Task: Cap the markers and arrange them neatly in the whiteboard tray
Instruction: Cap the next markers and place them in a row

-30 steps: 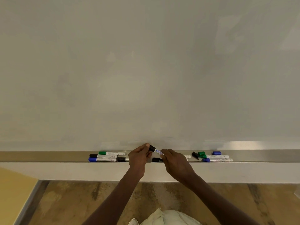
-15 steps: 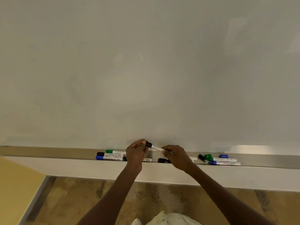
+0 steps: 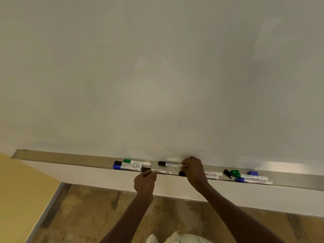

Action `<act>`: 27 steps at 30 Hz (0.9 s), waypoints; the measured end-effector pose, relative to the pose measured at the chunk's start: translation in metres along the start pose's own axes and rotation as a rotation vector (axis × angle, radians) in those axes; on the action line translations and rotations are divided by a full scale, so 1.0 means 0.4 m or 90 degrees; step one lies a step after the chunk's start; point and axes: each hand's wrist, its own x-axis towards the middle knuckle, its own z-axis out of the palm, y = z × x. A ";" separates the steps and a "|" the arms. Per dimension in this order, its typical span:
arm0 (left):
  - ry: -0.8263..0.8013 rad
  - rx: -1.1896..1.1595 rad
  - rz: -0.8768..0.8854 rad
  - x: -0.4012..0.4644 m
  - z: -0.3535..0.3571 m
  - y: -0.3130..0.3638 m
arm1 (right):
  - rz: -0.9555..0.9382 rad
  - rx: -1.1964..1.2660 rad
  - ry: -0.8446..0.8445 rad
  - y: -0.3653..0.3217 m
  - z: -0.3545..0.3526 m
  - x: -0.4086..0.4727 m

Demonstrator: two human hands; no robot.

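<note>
A metal whiteboard tray [image 3: 73, 159] runs along the bottom of the board. My right hand [image 3: 194, 170] pinches the tail of a black-capped marker [image 3: 169, 163] that lies level along the back of the tray. My left hand [image 3: 145, 180] is at the tray's front lip with curled fingers that touch the black end of another marker [image 3: 161, 171]; whether they grip it is unclear. Three capped markers lie together at the left: green [image 3: 137, 162], black [image 3: 128, 164] and blue [image 3: 127, 167].
Right of my right hand lie two white barrels [image 3: 213, 174], a black cap [image 3: 182, 173], loose black [image 3: 227, 173], green [image 3: 235, 171] and blue [image 3: 253, 172] caps, a green marker [image 3: 253, 176] and a blue marker [image 3: 255, 181]. Below are a wooden floor and a yellow wall at the left.
My left hand let go of the black marker's cap end and dropped to the tray's front lip. My right hand lowered that marker from tilted to level at the back of the tray.
</note>
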 end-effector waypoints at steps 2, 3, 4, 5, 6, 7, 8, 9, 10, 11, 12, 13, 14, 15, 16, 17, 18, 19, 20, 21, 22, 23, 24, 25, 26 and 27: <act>-0.022 -0.008 -0.014 -0.010 -0.011 -0.015 | 0.004 -0.001 0.012 -0.001 0.020 0.007; -0.033 -0.008 -0.019 -0.014 -0.012 -0.019 | 0.012 0.021 0.022 -0.001 0.026 0.011; -0.039 -0.007 -0.024 -0.016 -0.017 -0.029 | 0.025 0.059 0.029 0.000 0.039 0.009; -0.048 -0.006 -0.023 -0.019 -0.015 -0.031 | 0.040 0.096 0.039 -0.002 0.041 0.007; -0.059 -0.007 -0.018 -0.022 -0.012 -0.033 | 0.048 0.125 0.050 -0.003 0.041 0.002; -0.067 -0.004 -0.012 -0.025 -0.010 -0.033 | 0.049 0.135 0.058 -0.002 0.042 -0.002; -0.074 -0.002 -0.003 -0.026 -0.006 -0.033 | 0.046 0.136 0.062 0.001 0.043 -0.005; -0.079 0.005 0.006 -0.029 -0.001 -0.032 | 0.041 0.132 0.065 0.007 0.040 -0.007; -0.084 0.016 0.014 -0.032 0.003 -0.031 | 0.034 0.122 0.070 0.011 0.036 -0.009; -0.087 0.029 0.021 -0.036 0.009 -0.030 | 0.027 0.109 0.072 0.016 0.032 -0.011; -0.091 0.040 0.027 -0.039 0.016 -0.031 | 0.021 0.101 0.067 0.021 0.029 -0.012; -0.097 0.050 0.035 -0.043 0.023 -0.032 | 0.013 0.098 0.056 0.025 0.026 -0.014; -0.102 0.061 0.044 -0.046 0.031 -0.034 | 0.004 0.096 0.037 0.027 0.025 -0.016; -0.109 0.075 0.056 -0.049 0.039 -0.035 | -0.005 0.092 0.014 0.028 0.023 -0.019; -0.116 0.091 0.068 -0.052 0.047 -0.036 | -0.015 0.091 -0.005 0.028 0.023 -0.020; -0.123 0.106 0.078 -0.055 0.057 -0.039 | -0.024 0.087 -0.018 0.031 0.021 -0.020; -0.128 0.120 0.089 -0.057 0.065 -0.040 | -0.028 0.083 -0.025 0.033 0.019 -0.019; -0.135 0.135 0.100 -0.061 0.073 -0.043 | -0.032 0.070 -0.022 0.039 0.013 -0.019; -0.142 0.151 0.116 -0.064 0.080 -0.044 | -0.033 0.058 -0.010 0.045 0.006 -0.017; -0.149 0.170 0.136 -0.068 0.088 -0.046 | -0.030 0.047 0.001 0.054 -0.005 -0.016; -0.155 0.191 0.159 -0.070 0.093 -0.047 | -0.026 0.040 0.007 0.064 -0.017 -0.014; -0.160 0.218 0.189 -0.072 0.100 -0.049 | -0.026 0.033 0.010 0.077 -0.030 -0.013; -0.163 0.246 0.228 -0.071 0.105 -0.050 | -0.033 0.019 0.010 0.090 -0.042 -0.012; -0.164 0.272 0.276 -0.070 0.111 -0.050 | -0.046 -0.009 0.005 0.105 -0.055 -0.014; -0.164 0.296 0.329 -0.067 0.117 -0.051 | -0.062 -0.053 -0.008 0.121 -0.068 -0.017; -0.167 0.319 0.382 -0.064 0.123 -0.053 | -0.077 -0.102 -0.022 0.136 -0.080 -0.023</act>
